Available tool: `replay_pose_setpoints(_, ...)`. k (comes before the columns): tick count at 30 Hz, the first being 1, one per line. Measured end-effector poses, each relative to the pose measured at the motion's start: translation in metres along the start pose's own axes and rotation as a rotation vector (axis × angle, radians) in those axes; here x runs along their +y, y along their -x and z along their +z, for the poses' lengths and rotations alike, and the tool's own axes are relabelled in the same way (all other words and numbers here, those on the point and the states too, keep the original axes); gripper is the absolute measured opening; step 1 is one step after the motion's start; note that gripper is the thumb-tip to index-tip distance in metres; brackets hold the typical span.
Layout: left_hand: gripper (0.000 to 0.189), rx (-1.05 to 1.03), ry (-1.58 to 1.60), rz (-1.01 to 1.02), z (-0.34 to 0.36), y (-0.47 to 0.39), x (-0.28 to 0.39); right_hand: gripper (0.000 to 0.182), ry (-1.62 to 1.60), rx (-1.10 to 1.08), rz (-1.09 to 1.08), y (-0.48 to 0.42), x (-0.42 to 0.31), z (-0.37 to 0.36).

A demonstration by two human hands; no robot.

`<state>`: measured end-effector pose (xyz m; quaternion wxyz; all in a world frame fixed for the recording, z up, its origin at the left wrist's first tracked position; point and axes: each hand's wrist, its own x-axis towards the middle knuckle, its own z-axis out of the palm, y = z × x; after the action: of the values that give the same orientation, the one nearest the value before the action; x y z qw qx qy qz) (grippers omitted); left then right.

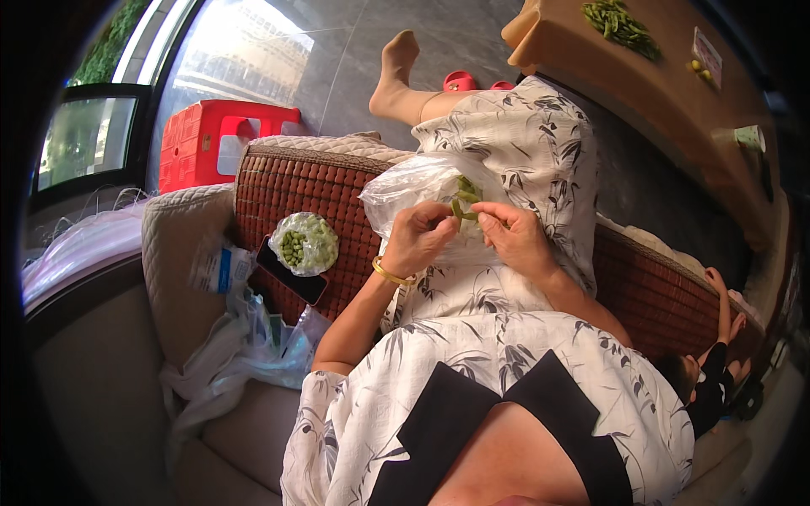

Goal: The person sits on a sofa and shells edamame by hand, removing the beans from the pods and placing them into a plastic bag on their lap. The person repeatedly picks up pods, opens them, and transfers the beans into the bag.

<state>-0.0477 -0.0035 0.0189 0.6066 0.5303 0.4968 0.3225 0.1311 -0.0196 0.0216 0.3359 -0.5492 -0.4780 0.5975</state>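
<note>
Over my lap, my left hand [423,233] and my right hand [511,235] pinch a green bean pod [466,214] between them, fingertips close together. Beneath them a clear plastic bag [405,183] lies on my patterned clothing, with several green pods [468,188] at its opening. To the left, a plastic-lined round container [321,243] holds shelled green beans [294,248]. It rests partly on a dark phone [288,278] on the beaded seat mat [354,253]. A gold bangle circles my left wrist.
A red plastic stool [196,142] stands beyond the sofa. Plastic packaging [266,341] lies at left. On the cloth-covered table [582,69] are a pile of pods [620,28], small yellow fruits [699,68] and a cup [750,138]. Another person [705,386] is on the sofa at right.
</note>
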Motion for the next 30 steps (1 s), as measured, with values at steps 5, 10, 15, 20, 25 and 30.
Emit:
replay_pose_setpoints(5, 0.017, 0.084, 0.039, -0.017, 0.0, 0.001, 0.017, 0.025, -0.099, -0.015, -0.019, 0.002, -0.009, 0.001)
replay_pose_setpoints(10, 0.026, -0.216, 0.551, -0.329, 0.004, 0.008, 0.018, 0.025, -0.366, -0.06, 0.082, 0.005, -0.026, -0.001)
replay_pose_setpoints(15, 0.024, -0.379, 0.823, -0.43, 0.007, 0.01, 0.016, 0.022, -0.554, -0.184, 0.214, 0.004, -0.027, -0.008)
replay_pose_setpoints(20, 0.028, -0.34, 0.756, -0.395, 0.012, 0.012, 0.016, 0.018, -0.617, -0.18, 0.267, 0.004, -0.022, -0.011)
replay_pose_setpoints(25, 0.024, -0.292, 0.747, -0.397, 0.012, 0.011, 0.011, 0.018, -0.621, -0.152, 0.275, 0.004, -0.023, -0.01)
replay_pose_setpoints(30, 0.022, -0.262, 0.774, -0.446, 0.01, 0.011, 0.008, 0.017, -0.581, -0.141, 0.28, 0.005, -0.021, -0.01)
